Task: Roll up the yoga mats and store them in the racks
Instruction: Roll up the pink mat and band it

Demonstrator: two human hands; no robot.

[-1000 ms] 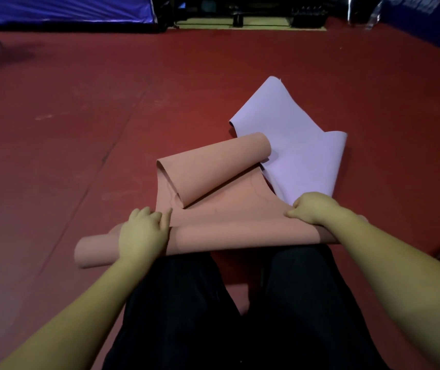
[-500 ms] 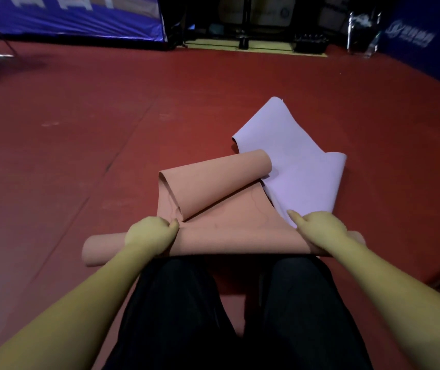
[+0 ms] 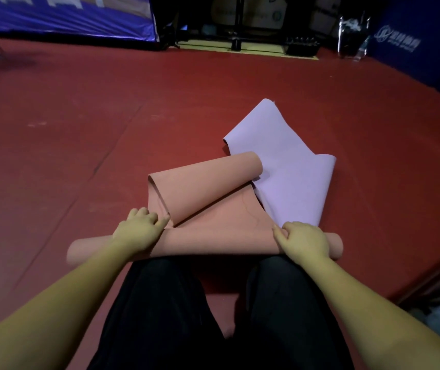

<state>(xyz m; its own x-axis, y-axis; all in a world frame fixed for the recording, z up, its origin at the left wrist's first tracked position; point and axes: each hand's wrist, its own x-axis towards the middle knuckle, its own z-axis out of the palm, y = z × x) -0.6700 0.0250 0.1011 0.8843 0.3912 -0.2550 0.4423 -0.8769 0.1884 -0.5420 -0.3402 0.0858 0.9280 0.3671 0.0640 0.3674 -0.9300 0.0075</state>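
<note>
Both hands, left (image 3: 137, 232) and right (image 3: 304, 240), gripped the half-rolled pink mat (image 3: 213, 241); the purple mat (image 3: 291, 188) lay unrolled on the floor (image 3: 106, 129), neither racked.

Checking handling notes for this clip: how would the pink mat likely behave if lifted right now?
Probably floppy: the pink mat has a far end curling over itself. The rolled part under the left hand and right hand would likely unroll if released. It looks thin, so probably light.

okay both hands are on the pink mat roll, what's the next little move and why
Probably roll it forward another turn. Both the left hand and right hand rest on the pink mat, whose far end lies unrolled, curled over the purple mat.
</note>
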